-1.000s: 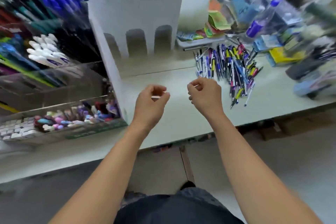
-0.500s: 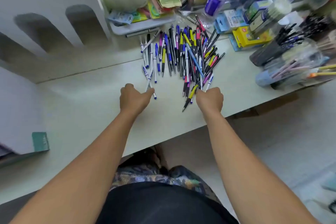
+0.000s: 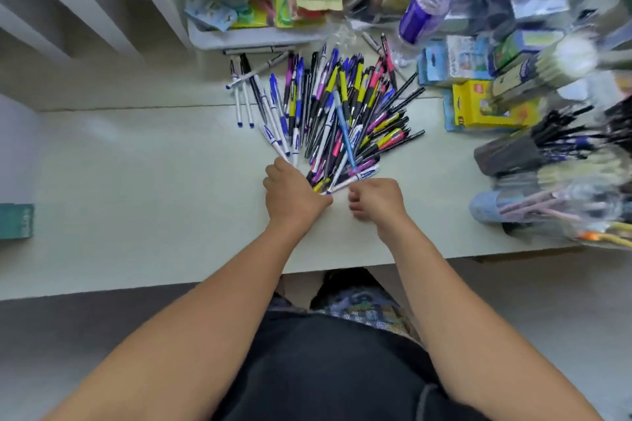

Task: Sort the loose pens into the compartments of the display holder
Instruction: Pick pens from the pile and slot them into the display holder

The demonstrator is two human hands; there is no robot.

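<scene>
A fan-shaped pile of loose pens (image 3: 342,113), white-and-blue, black, yellow, pink and purple, lies on the pale table (image 3: 143,181). My left hand (image 3: 290,193) sits at the near left tip of the pile, its fingers curled over the ends of white-and-blue pens (image 3: 273,142). Just right of it, my right hand (image 3: 376,200) is curled with nothing visible in it, beside a white pen with a blue cap (image 3: 359,177). A white arched display stand (image 3: 113,10) rises at the upper left; its compartments are out of view.
Behind the pile stands a grey tray of paper goods (image 3: 260,39) and a purple-capped bottle (image 3: 422,10). A yellow box (image 3: 478,108), a tipped dark cup of black pens (image 3: 513,152) and a blue cup of pencils (image 3: 492,207) crowd the right. The table's front edge (image 3: 205,280) is near.
The view swung right from the display holders to the pen pile. Both hands moved forward to the pile's near end; the left hand now covers the white-and-blue pens' tips.
</scene>
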